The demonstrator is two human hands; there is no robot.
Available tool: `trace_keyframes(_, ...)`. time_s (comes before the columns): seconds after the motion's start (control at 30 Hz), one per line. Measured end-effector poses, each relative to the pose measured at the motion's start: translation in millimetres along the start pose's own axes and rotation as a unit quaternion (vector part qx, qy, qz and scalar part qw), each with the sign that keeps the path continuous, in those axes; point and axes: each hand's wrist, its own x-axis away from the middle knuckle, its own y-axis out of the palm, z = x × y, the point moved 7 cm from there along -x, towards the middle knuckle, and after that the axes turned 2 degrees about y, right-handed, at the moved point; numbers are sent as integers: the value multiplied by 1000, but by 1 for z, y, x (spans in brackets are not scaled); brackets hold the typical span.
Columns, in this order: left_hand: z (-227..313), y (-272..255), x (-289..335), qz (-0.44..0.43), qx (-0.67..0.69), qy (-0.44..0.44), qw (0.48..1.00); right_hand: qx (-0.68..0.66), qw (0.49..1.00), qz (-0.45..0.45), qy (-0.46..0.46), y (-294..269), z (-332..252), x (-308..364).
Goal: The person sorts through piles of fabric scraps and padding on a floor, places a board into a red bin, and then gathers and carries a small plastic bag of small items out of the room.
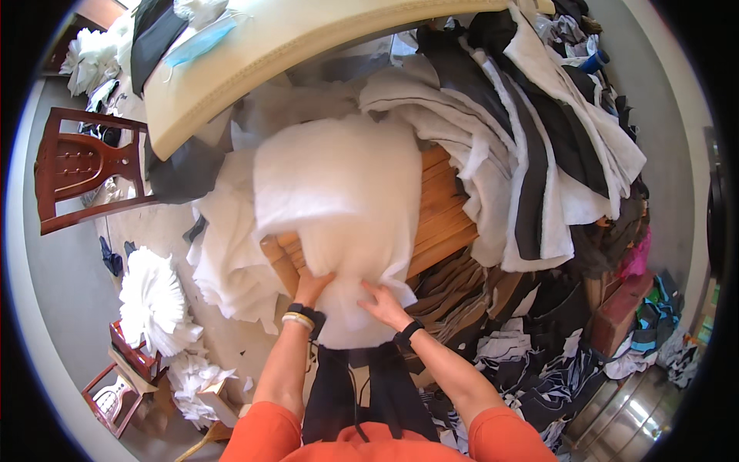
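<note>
A thick sheet of white batting (339, 177) is draped over a brown wooden bench (443, 208), its near end hanging down in front of my legs. My left hand (312, 287) is at the batting's left edge, thumb over the white material and the other fingers partly hidden, closed on it. Against the narrowed part of the batting on the right, my right hand (385, 306) rests with thumb and forefinger apart, open. Between the two hands the batting puckers inward. A dark band circles each wrist, and a pale bracelet is on the left.
Beyond the bench stands a cream padded table edge (254, 73). White and dark fabric layers (531, 154) heap at right, above brown folded cloth (454, 296) and dark scraps (531, 362). On the left are a wooden chair (85, 165), a white ruffled bundle (154, 296) and more batting (231, 262).
</note>
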Motion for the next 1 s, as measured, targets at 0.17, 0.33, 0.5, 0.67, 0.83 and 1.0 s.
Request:
trace_keyframes(0.17,-36,-78,67,76,-57,-84,992,-51,981,-162,91,17,-33,43)
trace_keyframes(0.33,-79,-115,91,74,-48,-78,993,52,991,124,-19,-29,-70,19)
trace_keyframes(0.5,-67,-138,105,220,-316,-73,920,1,985,168,34,-1,-13,-22)
trace_keyframes(0.67,-13,-135,108,253,-285,71,922,-108,987,26,116,31,-17,-13)
trace_keyframes(0.83,8,-100,96,176,-271,-29,946,247,872,397,-143,-16,-83,10)
trace_keyframes(1.0,-10,-99,87,166,-276,-38,946,17,985,147,83,-5,-12,-46)
